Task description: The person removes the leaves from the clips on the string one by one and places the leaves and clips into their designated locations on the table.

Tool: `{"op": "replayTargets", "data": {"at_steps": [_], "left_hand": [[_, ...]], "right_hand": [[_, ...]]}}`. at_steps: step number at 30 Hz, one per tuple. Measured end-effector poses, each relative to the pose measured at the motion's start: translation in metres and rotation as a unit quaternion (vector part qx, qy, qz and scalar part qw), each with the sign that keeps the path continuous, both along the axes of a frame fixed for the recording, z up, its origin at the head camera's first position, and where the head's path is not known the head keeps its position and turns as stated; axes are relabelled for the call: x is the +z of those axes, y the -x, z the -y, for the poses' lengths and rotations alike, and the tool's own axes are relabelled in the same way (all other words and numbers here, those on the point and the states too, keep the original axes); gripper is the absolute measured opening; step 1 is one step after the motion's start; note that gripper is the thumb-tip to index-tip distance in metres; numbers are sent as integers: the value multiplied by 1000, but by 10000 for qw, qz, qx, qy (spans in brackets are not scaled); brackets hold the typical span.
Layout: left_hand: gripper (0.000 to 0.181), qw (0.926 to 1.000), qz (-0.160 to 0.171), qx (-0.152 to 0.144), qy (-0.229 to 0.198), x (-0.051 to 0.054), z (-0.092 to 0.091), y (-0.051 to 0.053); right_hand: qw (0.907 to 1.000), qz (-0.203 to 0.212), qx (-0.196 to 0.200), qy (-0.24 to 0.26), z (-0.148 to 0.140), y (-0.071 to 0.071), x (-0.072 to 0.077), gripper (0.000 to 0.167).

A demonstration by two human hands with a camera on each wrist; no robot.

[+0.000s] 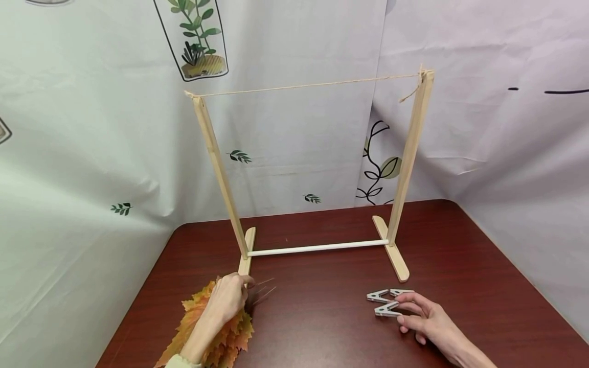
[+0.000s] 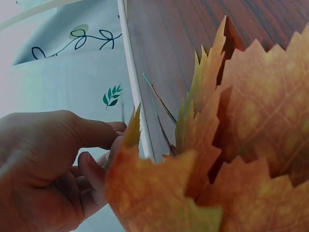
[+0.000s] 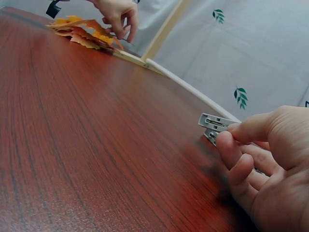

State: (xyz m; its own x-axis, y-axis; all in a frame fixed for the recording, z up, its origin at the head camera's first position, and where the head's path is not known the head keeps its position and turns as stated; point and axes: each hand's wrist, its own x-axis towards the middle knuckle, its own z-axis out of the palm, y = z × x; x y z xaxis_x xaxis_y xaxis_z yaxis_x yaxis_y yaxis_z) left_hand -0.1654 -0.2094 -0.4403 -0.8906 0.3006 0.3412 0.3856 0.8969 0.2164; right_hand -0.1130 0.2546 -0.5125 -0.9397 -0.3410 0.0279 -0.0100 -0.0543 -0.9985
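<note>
Autumn maple-like leaves (image 1: 236,332), orange and yellow, lie in a pile at the table's front left. My left hand (image 1: 226,296) is over the pile's far end. Seen from the left wrist, its thumb and fingers pinch the edge of one leaf (image 2: 154,188); the fingertips are partly hidden behind it. At the right, my right hand (image 1: 428,322) pinches a grey clothespin (image 1: 386,309) between thumb and index finger. Two more clothespins lie close by: one (image 1: 377,296) to the left, another (image 1: 401,292) just beyond the index finger.
Behind the hands stands a wooden frame with a left post (image 1: 221,176), a right post (image 1: 411,158) and a white bottom rod (image 1: 317,248). A twine line (image 1: 299,87) joins the post tops. Printed cloth (image 1: 294,153) hangs behind the dark red table (image 1: 322,301).
</note>
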Motion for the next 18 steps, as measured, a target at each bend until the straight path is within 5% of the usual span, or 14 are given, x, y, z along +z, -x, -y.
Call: {"op": "replayTargets", "data": {"at_steps": [18], "left_hand": [[22,9997,-100,-132,-160,-4,-2,0]], "right_hand": [[9988,21,-145,-457,1,0,1,35]]}}
